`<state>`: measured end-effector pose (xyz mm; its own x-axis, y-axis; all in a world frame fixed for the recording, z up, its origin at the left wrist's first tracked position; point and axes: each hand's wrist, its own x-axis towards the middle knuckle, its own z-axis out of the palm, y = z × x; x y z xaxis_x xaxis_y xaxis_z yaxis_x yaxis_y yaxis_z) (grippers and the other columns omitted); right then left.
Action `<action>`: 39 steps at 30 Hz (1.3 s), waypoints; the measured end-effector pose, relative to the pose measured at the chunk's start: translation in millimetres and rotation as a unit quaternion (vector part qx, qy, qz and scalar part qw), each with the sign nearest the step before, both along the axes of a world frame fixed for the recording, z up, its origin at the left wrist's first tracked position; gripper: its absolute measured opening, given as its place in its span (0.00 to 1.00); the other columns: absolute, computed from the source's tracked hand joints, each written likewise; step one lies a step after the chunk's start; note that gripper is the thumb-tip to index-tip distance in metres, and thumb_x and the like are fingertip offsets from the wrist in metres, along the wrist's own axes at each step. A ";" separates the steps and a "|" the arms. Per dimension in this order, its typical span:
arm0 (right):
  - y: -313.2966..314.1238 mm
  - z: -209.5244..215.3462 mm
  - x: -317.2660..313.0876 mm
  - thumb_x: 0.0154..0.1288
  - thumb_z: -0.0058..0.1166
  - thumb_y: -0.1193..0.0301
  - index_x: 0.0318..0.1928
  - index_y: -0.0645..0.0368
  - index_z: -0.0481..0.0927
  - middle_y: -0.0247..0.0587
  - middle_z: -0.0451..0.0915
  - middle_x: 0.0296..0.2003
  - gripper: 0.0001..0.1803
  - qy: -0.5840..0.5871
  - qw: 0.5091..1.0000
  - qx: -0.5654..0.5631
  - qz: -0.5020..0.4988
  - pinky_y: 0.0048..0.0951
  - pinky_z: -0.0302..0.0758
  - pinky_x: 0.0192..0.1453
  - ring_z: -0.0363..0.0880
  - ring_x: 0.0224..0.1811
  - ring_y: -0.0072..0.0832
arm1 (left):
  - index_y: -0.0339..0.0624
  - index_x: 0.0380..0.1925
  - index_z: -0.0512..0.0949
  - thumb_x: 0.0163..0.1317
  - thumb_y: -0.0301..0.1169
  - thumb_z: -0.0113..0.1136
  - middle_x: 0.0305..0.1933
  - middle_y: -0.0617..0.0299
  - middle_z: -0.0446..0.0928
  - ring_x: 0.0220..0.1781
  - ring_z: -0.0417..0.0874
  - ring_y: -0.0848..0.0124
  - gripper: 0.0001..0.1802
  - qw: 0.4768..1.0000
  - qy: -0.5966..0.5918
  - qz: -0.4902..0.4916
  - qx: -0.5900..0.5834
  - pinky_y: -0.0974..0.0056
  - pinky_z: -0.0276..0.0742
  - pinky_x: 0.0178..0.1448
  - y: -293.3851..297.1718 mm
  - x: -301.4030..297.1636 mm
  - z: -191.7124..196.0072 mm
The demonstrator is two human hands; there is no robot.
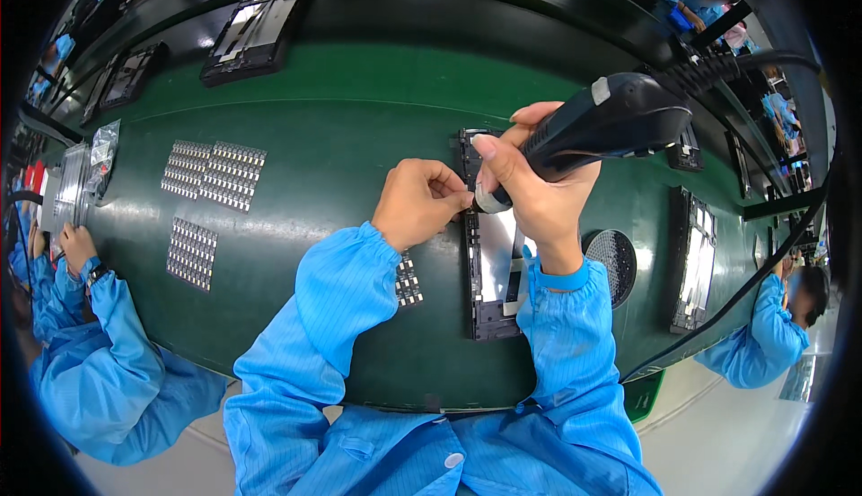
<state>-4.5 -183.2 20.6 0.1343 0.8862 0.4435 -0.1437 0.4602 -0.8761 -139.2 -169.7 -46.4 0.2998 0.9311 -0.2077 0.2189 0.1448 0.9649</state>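
Observation:
My right hand [543, 173] is wrapped round a black corded electric screwdriver [620, 119], which slants down to the left. Its lower end meets the upper part of a black rectangular frame [494, 327] with a shiny silver panel, lying lengthwise in front of me. At the frame's left edge, close to the tool's tip, my left hand [417, 201] has thumb and forefinger pinched together. Whatever they hold is too small or hidden to make out. A sheet of small parts [409, 282] shows partly from under my left sleeve.
Several more sheets of small parts [232, 177] lie left on the green table [359, 110]. Right of the frame sits a round black dish [620, 267]. Similar black frames stand at right [693, 263] and on the back ledge [256, 31]. A cable [727, 307] crosses at right; co-workers sit either side.

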 end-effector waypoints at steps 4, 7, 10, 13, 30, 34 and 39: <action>-0.3 -1.1 1.4 0.51 0.63 0.86 0.40 0.66 0.71 0.39 0.77 0.20 0.17 -0.028 1.000 0.008 0.001 0.22 0.73 0.24 0.76 0.18 0.21 | 0.34 0.24 0.81 0.50 0.25 0.67 0.22 0.59 0.80 0.24 0.81 0.75 0.05 1.000 -0.001 0.000 -0.008 0.69 0.76 0.30 -0.5 0.7 2.0; -4.1 2.2 -3.4 0.52 0.62 0.87 0.40 0.65 0.70 0.41 0.77 0.20 0.17 -0.041 0.999 0.013 0.003 0.24 0.75 0.24 0.76 0.18 0.23 | 0.33 0.24 0.80 0.51 0.25 0.67 0.22 0.59 0.80 0.25 0.81 0.75 0.06 1.000 0.001 -0.009 -0.011 0.68 0.77 0.30 -0.8 -0.4 5.5; -6.3 1.1 -8.8 0.52 0.62 0.87 0.39 0.65 0.71 0.40 0.77 0.20 0.16 -0.065 0.998 0.019 0.008 0.22 0.74 0.24 0.76 0.19 0.22 | 0.32 0.27 0.81 0.54 0.26 0.65 0.24 0.58 0.81 0.26 0.82 0.74 0.06 0.999 -0.022 -0.037 -0.015 0.68 0.78 0.32 1.2 -5.7 5.4; -8.8 -1.6 -9.9 0.52 0.63 0.85 0.36 0.65 0.72 0.35 0.76 0.21 0.14 -0.069 0.998 -0.003 0.000 0.20 0.73 0.25 0.75 0.21 0.19 | 0.30 0.30 0.81 0.57 0.25 0.62 0.27 0.56 0.81 0.29 0.83 0.72 0.07 0.997 -0.055 -0.051 0.005 0.69 0.78 0.34 2.1 -25.7 21.7; -84.2 32.8 123.6 0.48 0.65 0.87 0.40 0.63 0.71 0.38 0.76 0.19 0.20 -0.058 0.989 0.070 -0.116 0.21 0.71 0.22 0.74 0.17 0.21 | 0.37 0.33 0.78 0.34 0.25 0.77 0.32 0.62 0.75 0.23 0.69 0.76 0.22 0.941 0.280 0.012 0.192 0.69 0.67 0.27 -79.7 -79.0 12.9; -113.5 11.0 161.1 0.49 0.62 0.87 0.39 0.61 0.70 0.40 0.76 0.19 0.18 0.003 0.983 0.032 -0.182 0.22 0.72 0.21 0.76 0.17 0.25 | 0.35 0.29 0.77 0.38 0.20 0.75 0.29 0.64 0.77 0.23 0.72 0.80 0.18 0.955 0.280 -0.028 0.088 0.73 0.68 0.26 -66.7 -69.5 29.3; -117.3 -8.7 168.9 0.49 0.63 0.87 0.39 0.64 0.71 0.40 0.77 0.19 0.17 0.019 0.975 0.013 -0.219 0.21 0.71 0.21 0.75 0.16 0.22 | 0.33 0.28 0.78 0.44 0.15 0.70 0.25 0.66 0.78 0.22 0.73 0.83 0.11 0.998 0.062 -0.013 -0.026 0.79 0.68 0.26 -58.4 -75.4 15.3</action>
